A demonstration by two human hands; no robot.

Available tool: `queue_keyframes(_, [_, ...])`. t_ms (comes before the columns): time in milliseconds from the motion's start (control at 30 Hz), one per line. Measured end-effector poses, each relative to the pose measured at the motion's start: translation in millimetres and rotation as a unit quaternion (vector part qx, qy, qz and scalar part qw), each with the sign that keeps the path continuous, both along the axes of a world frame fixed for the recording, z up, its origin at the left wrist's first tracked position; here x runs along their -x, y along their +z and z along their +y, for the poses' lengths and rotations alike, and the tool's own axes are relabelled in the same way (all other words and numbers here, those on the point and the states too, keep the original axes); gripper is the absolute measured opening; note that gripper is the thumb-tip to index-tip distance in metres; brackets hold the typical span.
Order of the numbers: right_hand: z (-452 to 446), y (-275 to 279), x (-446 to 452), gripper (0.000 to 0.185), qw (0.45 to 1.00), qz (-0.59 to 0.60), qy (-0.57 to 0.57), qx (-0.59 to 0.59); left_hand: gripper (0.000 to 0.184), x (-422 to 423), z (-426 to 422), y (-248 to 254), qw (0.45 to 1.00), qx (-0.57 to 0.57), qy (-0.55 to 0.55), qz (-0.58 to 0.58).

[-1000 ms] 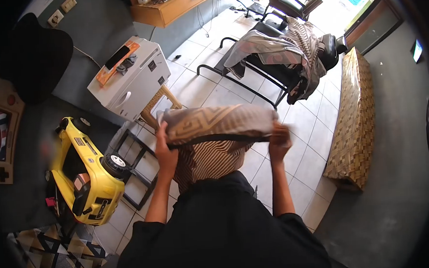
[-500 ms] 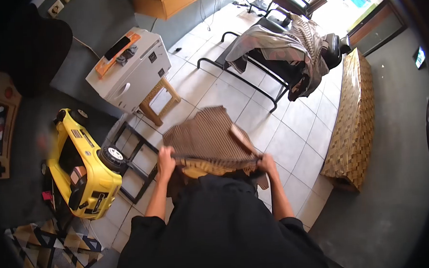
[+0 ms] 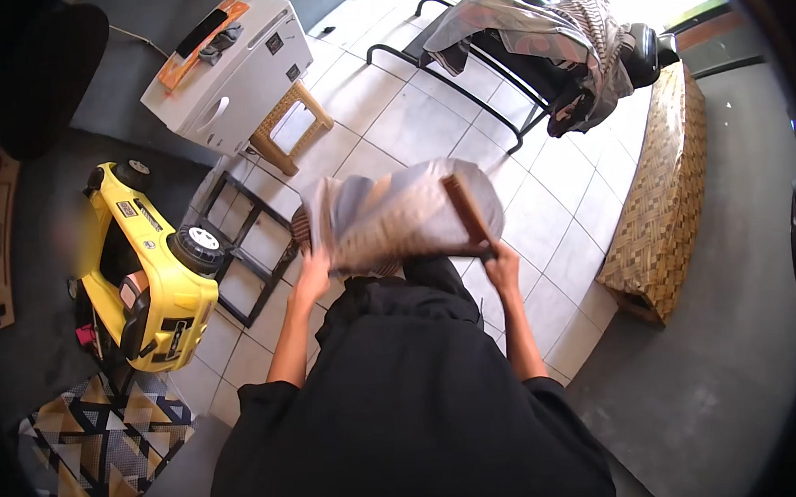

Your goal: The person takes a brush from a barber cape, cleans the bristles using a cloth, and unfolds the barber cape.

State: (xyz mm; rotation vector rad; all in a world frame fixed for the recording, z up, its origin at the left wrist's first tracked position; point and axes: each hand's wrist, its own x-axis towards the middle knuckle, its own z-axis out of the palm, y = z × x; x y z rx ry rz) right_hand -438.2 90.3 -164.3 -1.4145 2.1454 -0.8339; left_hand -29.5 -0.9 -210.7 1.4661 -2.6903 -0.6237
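Note:
In the head view I hold a garment (image 3: pixel 387 217) stretched out in front of my body, blurred by motion. It shows pale grey and beige cloth with darker striped parts at its left edge. A reddish-brown strip (image 3: pixel 466 211) runs down its right side to my right hand; I cannot tell whether it is part of the garment. My left hand (image 3: pixel 314 273) grips the near left corner. My right hand (image 3: pixel 501 266) is closed at the near right corner, by the strip's lower end.
A yellow toy car (image 3: pixel 161 270) lies on its side at the left, near a black frame (image 3: pixel 251 234). A white cabinet (image 3: pixel 227 86) rests by a woven stool (image 3: pixel 294 119). Clothes (image 3: pixel 530 25) hang over a black chair at the back. A long woven box (image 3: pixel 652 199) stands right.
The garment has swung up and billowed, so its pale side shows where brown stripes faced up. Both hands have risen slightly in view, still gripping. My view has tilted down.

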Motion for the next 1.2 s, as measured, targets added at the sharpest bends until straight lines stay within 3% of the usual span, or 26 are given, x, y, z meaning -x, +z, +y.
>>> queue_keyframes(33, [18,-11,-6,0.028,0.992,0.048,-0.002,-0.118,0.036,-9,12,-23,0.953,-0.290,0.027,-0.087])
queue_keyframes(67, [36,-25,-5,0.030,0.978,0.084,0.034,-0.186,0.025,-12,28,-13,0.949,-0.300,0.073,-0.063])
queue_keyframes(133, [64,-44,-6,0.029,0.989,0.091,0.117,-0.014,0.029,-27,48,-24,0.965,-0.241,0.099,0.008])
queue_keyframes(200, [72,-38,-10,0.031,0.984,-0.029,0.144,-0.106,0.027,-34,72,-31,0.967,-0.188,0.141,0.097])
queue_keyframes(267, [60,-21,-12,0.030,0.966,-0.113,0.130,-0.194,0.036,-27,66,-9,0.967,-0.174,0.147,0.112])
queue_keyframes(333, [45,-13,-14,0.025,0.943,-0.166,0.077,-0.278,0.042,-24,67,-6,0.934,-0.203,0.264,0.133])
queue_keyframes(400, [33,-10,-11,0.027,0.934,-0.261,0.056,-0.237,0.046,-21,67,5,0.938,-0.122,0.303,0.119])
queue_keyframes(467, [24,-20,5,0.026,0.870,-0.345,0.113,-0.335,0.048,-18,68,18,0.937,-0.058,0.328,0.108])
queue_keyframes(533, [7,10,10,0.034,0.821,-0.389,0.135,-0.397,0.048,-18,71,29,0.933,-0.016,0.344,0.100])
queue_keyframes(667, [-20,39,6,0.051,0.727,-0.526,0.100,-0.430,0.047,-23,91,53,0.944,-0.094,0.262,0.179])
queue_keyframes(700, [-22,35,13,0.051,0.728,-0.499,0.099,-0.459,0.048,-27,94,55,0.932,-0.155,0.239,0.226])
queue_keyframes(800, [-23,18,20,0.048,0.749,-0.367,0.194,-0.516,0.052,-25,109,71,0.831,-0.424,0.318,0.167])
queue_keyframes(933, [0,-30,17,0.044,0.758,-0.197,0.264,-0.563,0.068,-30,145,37,0.782,-0.473,0.339,0.222])
queue_keyframes(967, [0,-37,19,0.046,0.750,-0.136,0.297,-0.575,0.062,-29,147,33,0.783,-0.480,0.317,0.237])
queue_keyframes(1067, [-16,-33,11,0.042,0.765,-0.030,0.340,-0.546,0.056,-25,176,2,0.837,-0.431,0.248,0.227])
queue_keyframes(1100, [-8,-58,22,0.038,0.802,-0.040,0.435,-0.407,0.045,-29,185,-12,0.793,-0.477,0.270,0.265])
queue_keyframes(1200, [-6,-78,14,0.035,0.867,-0.113,0.388,-0.292,0.047,-27,174,-2,0.613,-0.548,0.437,0.366])
